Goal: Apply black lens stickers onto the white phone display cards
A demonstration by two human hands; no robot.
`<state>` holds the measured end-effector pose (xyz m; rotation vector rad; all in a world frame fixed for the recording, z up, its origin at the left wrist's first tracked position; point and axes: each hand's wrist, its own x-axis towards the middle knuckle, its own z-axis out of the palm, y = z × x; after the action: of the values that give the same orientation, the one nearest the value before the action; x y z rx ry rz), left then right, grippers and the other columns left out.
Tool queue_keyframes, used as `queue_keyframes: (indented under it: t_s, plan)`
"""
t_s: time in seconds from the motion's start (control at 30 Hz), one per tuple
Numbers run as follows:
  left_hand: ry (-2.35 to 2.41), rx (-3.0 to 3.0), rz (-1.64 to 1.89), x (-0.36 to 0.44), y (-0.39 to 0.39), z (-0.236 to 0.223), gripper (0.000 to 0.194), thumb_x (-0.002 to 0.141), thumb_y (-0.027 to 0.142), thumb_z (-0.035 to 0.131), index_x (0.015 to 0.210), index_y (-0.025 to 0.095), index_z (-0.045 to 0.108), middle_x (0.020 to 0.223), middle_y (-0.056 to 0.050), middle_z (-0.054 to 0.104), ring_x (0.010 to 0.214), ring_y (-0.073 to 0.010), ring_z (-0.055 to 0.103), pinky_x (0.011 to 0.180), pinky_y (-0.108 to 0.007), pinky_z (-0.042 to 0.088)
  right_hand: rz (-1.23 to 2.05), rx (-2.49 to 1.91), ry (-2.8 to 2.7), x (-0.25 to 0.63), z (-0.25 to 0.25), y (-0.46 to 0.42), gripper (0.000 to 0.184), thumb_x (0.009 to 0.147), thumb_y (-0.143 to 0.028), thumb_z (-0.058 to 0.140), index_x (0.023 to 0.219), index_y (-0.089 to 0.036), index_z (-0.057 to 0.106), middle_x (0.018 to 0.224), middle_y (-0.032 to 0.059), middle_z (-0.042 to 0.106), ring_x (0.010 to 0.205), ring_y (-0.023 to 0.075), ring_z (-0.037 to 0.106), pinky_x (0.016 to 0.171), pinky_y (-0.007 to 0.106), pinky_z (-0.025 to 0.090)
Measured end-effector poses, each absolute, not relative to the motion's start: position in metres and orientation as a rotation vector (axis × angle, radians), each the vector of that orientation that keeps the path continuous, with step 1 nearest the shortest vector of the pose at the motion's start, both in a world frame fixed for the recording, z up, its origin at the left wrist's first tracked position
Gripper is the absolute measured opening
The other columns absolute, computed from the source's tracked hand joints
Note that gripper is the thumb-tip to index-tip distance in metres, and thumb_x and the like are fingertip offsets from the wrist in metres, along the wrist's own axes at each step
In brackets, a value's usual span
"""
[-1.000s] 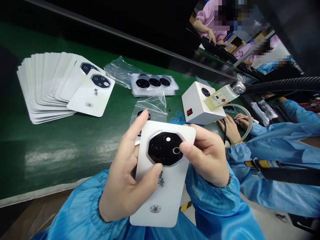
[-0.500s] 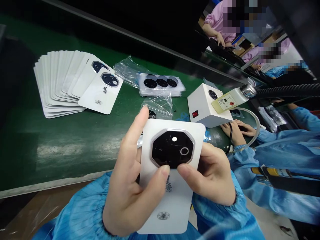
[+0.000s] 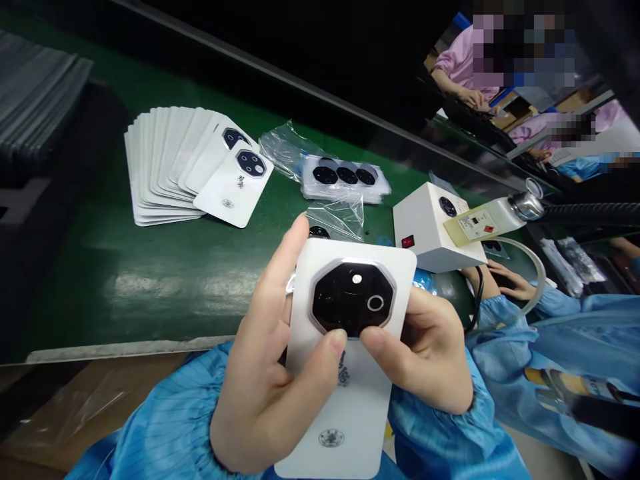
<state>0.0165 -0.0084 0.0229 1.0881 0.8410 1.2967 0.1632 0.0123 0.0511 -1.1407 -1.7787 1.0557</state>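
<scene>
A white phone back cover (image 3: pixel 363 413) with a black octagonal camera window is held upright in front of me. My left hand (image 3: pixel 270 380) grips its left side, with the thumb pressed at the window's lower rim. From the other side my right hand (image 3: pixel 425 353) holds it, thumb tip against the same lower rim and fingers hidden behind. Beyond the cover lie a fanned stack of similar white covers (image 3: pixel 175 163), a pile of black round lens pieces in clear film (image 3: pixel 347 175), and a clear plastic bag (image 3: pixel 340 220) partly hidden by the cover.
On the green bench (image 3: pixel 200 267), a white box with a red switch (image 3: pixel 425 227) stands right of the lens pieces. A pump bottle (image 3: pixel 493 217) leans above it. Dark stacked trays (image 3: pixel 40 107) sit far left. A co-worker's hand (image 3: pixel 513 280) and blue sleeves are at right.
My view has turned left, so the bench things sit further right and the dark trays show more. Both hands keep the same grip on the cover.
</scene>
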Motion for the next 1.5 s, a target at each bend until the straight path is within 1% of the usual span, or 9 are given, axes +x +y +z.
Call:
queue_keyframes:
  t_s: [0.17, 0.5, 1.0, 1.1, 1.23, 1.3, 1.37, 1.43, 1.5]
  plan:
    - [0.887, 1.051, 1.351, 0.013, -0.008, 0.025, 0.069, 0.085, 0.015, 0.053, 0.138, 0.046, 0.022, 0.100, 0.005, 0.068, 0.066, -0.0159, 0.069, 0.035, -0.015, 0.048, 1.095, -1.075, -1.801, 0.158, 0.051, 0.021, 0.008, 0.074, -0.015, 0.059, 0.080, -0.021, 0.060, 0.064, -0.0033, 0.054, 0.053, 0.0073, 0.044, 0.045, 0.018, 0.036]
    - [1.052, 0.982, 1.400, 0.009, -0.012, 0.032, 0.067, 0.082, 0.017, 0.054, 0.138, 0.042, 0.028, 0.077, 0.005, 0.071, 0.037, -0.0103, 0.058, 0.030, -0.016, 0.045, 1.131, -0.951, -1.886, 0.153, 0.051, 0.031, 0.006, 0.075, -0.017, 0.059, 0.080, -0.021, 0.058, 0.063, -0.0038, 0.052, 0.055, 0.0073, 0.044, 0.048, 0.017, 0.039]
    - [1.011, 0.932, 1.462, -0.003, -0.012, 0.026, 0.067, 0.079, 0.017, 0.059, 0.135, 0.042, 0.033, 0.056, 0.009, 0.062, 0.041, -0.0110, 0.059, 0.035, -0.015, 0.047, 1.257, -0.924, -1.956, 0.146, 0.058, 0.037, 0.010, 0.080, -0.020, 0.058, 0.090, -0.023, 0.060, 0.073, -0.0031, 0.058, 0.063, 0.0076, 0.050, 0.054, 0.017, 0.041]
    - [0.988, 0.832, 1.440, -0.013, -0.007, 0.020, 0.049, 0.082, 0.026, 0.057, 0.128, 0.033, 0.040, 0.054, 0.007, 0.059, 0.038, -0.0114, 0.056, 0.033, -0.017, 0.046, 1.355, -0.919, -1.991, 0.140, 0.060, 0.044, 0.008, 0.080, -0.021, 0.056, 0.087, -0.020, 0.061, 0.070, -0.0024, 0.056, 0.060, 0.0078, 0.049, 0.053, 0.018, 0.040]
    - [1.055, 0.707, 1.428, -0.032, 0.009, 0.004, 0.017, 0.084, 0.038, 0.054, 0.093, 0.024, 0.050, 0.059, 0.005, 0.056, 0.044, -0.0087, 0.053, 0.039, -0.016, 0.043, 1.627, -0.906, -2.073, 0.120, 0.055, 0.062, 0.008, 0.076, -0.022, 0.058, 0.076, -0.015, 0.062, 0.069, -0.0009, 0.056, 0.058, 0.0076, 0.048, 0.052, 0.019, 0.039]
    - [1.061, 0.727, 1.450, -0.043, 0.020, -0.006, 0.018, 0.086, 0.037, 0.052, 0.098, 0.024, 0.047, 0.062, 0.005, 0.055, 0.046, -0.0077, 0.052, 0.043, -0.016, 0.044, 1.882, -1.032, -1.938, 0.108, 0.050, 0.081, 0.013, 0.069, -0.026, 0.064, 0.074, -0.013, 0.063, 0.067, -0.0005, 0.058, 0.059, 0.0088, 0.051, 0.053, 0.020, 0.041]
    - [1.040, 0.761, 1.487, -0.054, 0.030, -0.016, 0.037, 0.087, 0.038, 0.052, 0.119, 0.027, 0.037, 0.079, 0.002, 0.062, 0.062, -0.0111, 0.059, 0.056, -0.021, 0.050, 2.017, -1.278, -1.668, 0.098, 0.045, 0.112, 0.024, 0.059, -0.029, 0.072, 0.073, -0.012, 0.065, 0.066, 0.0018, 0.063, 0.057, 0.0125, 0.056, 0.052, 0.023, 0.044]
    - [0.986, 0.793, 1.542, -0.066, 0.033, -0.027, 0.068, 0.086, 0.044, 0.051, 0.138, 0.034, 0.007, 0.112, -0.006, 0.058, 0.095, -0.0191, 0.060, 0.076, -0.031, 0.052, 1.849, -1.393, -1.554, 0.093, 0.043, 0.155, 0.028, 0.058, -0.032, 0.074, 0.074, -0.012, 0.065, 0.062, 0.0027, 0.064, 0.052, 0.0142, 0.057, 0.047, 0.024, 0.044]
    - [0.977, 0.821, 1.581, -0.078, 0.027, -0.040, 0.073, 0.089, 0.049, 0.042, 0.139, 0.036, -0.009, 0.128, -0.011, 0.048, 0.110, -0.0230, 0.054, 0.085, -0.038, 0.049, 1.622, -1.418, -1.463, 0.092, 0.046, 0.205, 0.023, 0.067, -0.032, 0.070, 0.079, -0.014, 0.063, 0.064, 0.0008, 0.064, 0.053, 0.0123, 0.058, 0.051, 0.024, 0.046]
